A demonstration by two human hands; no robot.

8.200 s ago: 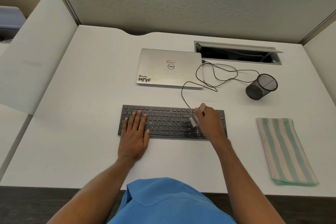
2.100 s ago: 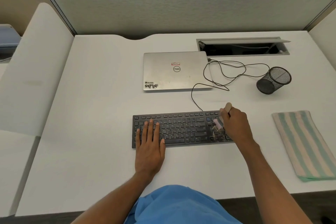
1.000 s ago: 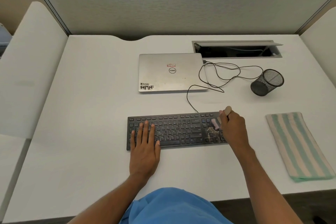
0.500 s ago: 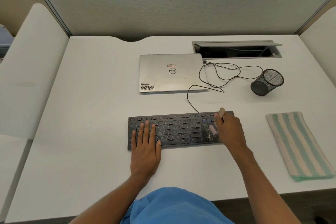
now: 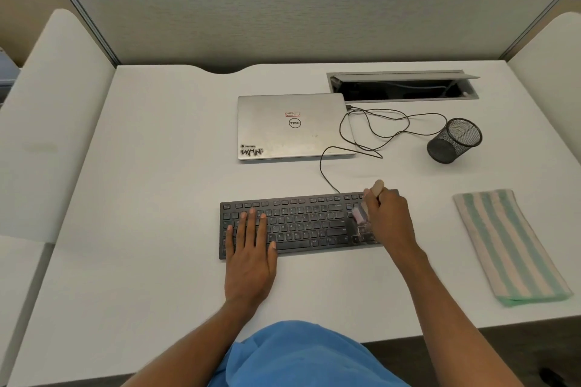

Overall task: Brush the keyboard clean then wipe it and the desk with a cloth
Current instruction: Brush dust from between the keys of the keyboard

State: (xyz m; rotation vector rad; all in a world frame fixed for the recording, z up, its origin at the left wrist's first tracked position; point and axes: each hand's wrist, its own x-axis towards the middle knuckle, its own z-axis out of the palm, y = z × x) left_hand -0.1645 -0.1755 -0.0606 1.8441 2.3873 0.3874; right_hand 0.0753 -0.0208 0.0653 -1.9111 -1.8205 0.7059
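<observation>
2 stages made up this job, and only the 1st, the brushing, looked to be in hand. The right hand (image 5: 390,223) was curled round a small brush (image 5: 360,214), its pale handle end poking out above the knuckles and its bristles down on the keys at the right-hand end of the keyboard (image 5: 301,223). The left hand (image 5: 250,258) lay flat, straight fingers spread over the left-side keys and heel on the desk (image 5: 157,198), seemingly steadying the board. With the brush at the far right end, I judged the sweep to be late in its run, though whether every row had been covered could not be told, and any crumbs were too small to see. The wiping was not yet begun: the striped cloth (image 5: 509,245) lay folded on the desk well to the right of the keyboard, apart from both hands. Left to do were finishing the brushing, taking up the cloth, and wiping both keyboard and desk. Behind the keyboard sat a closed laptop (image 5: 292,127), a looped cable (image 5: 371,122) and a tilted mesh cup (image 5: 454,140), which the desk wipe would have to work around.
</observation>
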